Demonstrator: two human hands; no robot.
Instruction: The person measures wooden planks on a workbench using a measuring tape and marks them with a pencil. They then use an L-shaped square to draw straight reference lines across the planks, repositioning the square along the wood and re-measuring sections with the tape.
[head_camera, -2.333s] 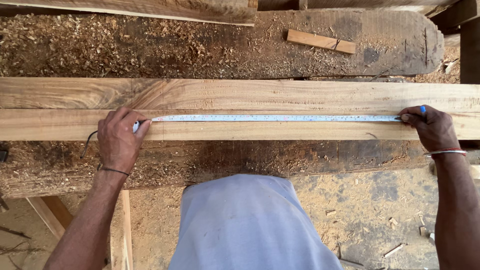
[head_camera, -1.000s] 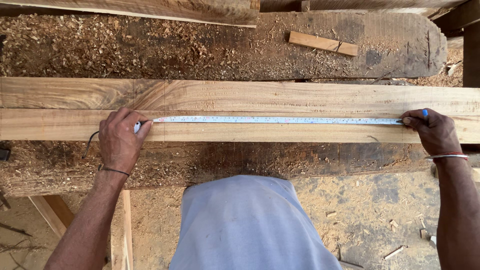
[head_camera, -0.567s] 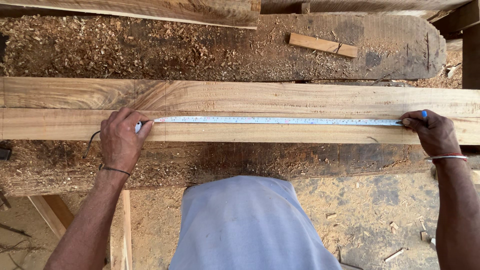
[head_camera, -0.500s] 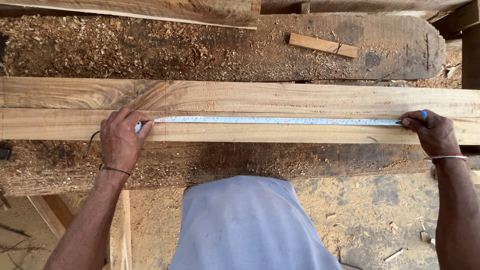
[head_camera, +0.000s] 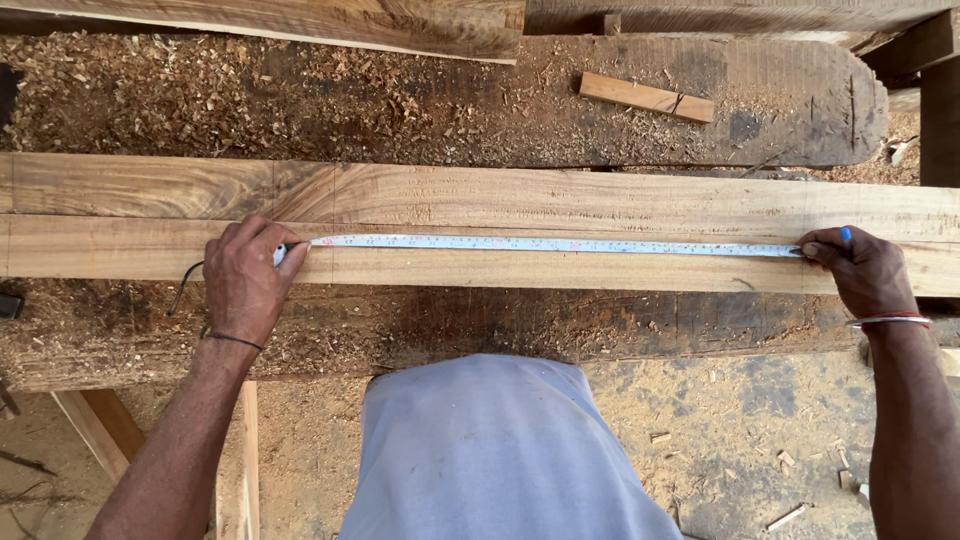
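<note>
We look straight down at a long pale wooden plank (head_camera: 560, 200) lying crosswise in front of us, its grain running left to right. A white measuring tape (head_camera: 560, 244) is stretched flat along the plank, near its front edge, between our two hands.

Our left hand (head_camera: 245, 280) rests on the plank with the fingers curled over the tape's case, which is mostly hidden under the palm; the thumb and forefinger pinch down where the blade comes out. A thin black cord (head_camera: 183, 287) loops out from under this hand, and a dark band circles the wrist.

Our right hand (head_camera: 860, 268) sits well apart, at the far right of the plank, fingertips pressed together on the end of the tape. A small blue pencil tip (head_camera: 845, 235) pokes up between its fingers. Red and white bangles (head_camera: 888, 320) ring that wrist.

Behind the plank lies a broad dark slab (head_camera: 480, 110) strewn with wood shavings, with a short wooden offcut (head_camera: 646, 97) on it. Below, our pale grey shirt (head_camera: 500, 450) fills the middle, over a sawdust-covered floor (head_camera: 760, 420).
</note>
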